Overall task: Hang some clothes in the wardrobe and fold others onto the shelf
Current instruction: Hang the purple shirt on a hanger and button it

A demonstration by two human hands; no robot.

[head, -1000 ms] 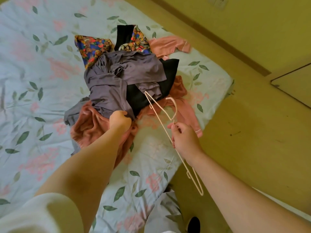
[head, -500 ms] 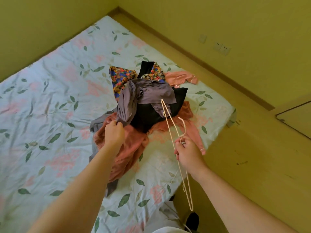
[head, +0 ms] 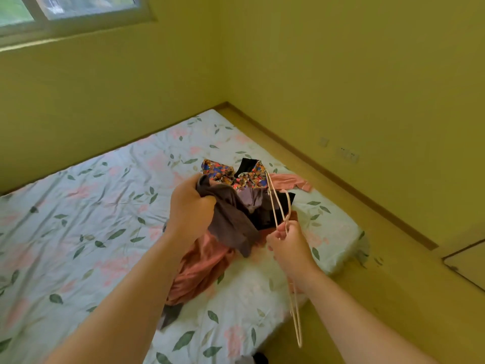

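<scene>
Head view, looking down onto a bed (head: pixel 338 261). In the left hand (head: pixel 190 210), fingers curled tight, a bunched fistful of grey-mauve garment (head: pixel 231 219): soft, matte cloth, drooping in loose folds, held above the heap. In the right hand (head: pixel 287 245), pinched between thumb and curled fingers, a thin cream wire hanger (head: pixel 273 206), long and narrow from this angle, hook end up over the clothes, lower end dangling past the bed's edge.

Under both hands, near the bed's corner, a crumpled pile: a salmon-pink garment (head: pixel 202 266) with a faint sheen, spilling toward the near side; a black piece (head: pixel 267 219) in the middle; a busy print (head: pixel 246 177) in blue, orange and red at the far side; a paler pink piece (head: pixel 288 181) lying flat at the far right.

Beneath it all, a wrinkled pale-blue sheet (head: pixel 78 245) printed with green leaves and pink blossoms. Beyond, plain yellow-green walls (head: pixel 341 74), white wall sockets (head: pixel 347 154), a window (head: pixel 65 11) at top left, smooth yellowish floor (head: pixel 393 258).
</scene>
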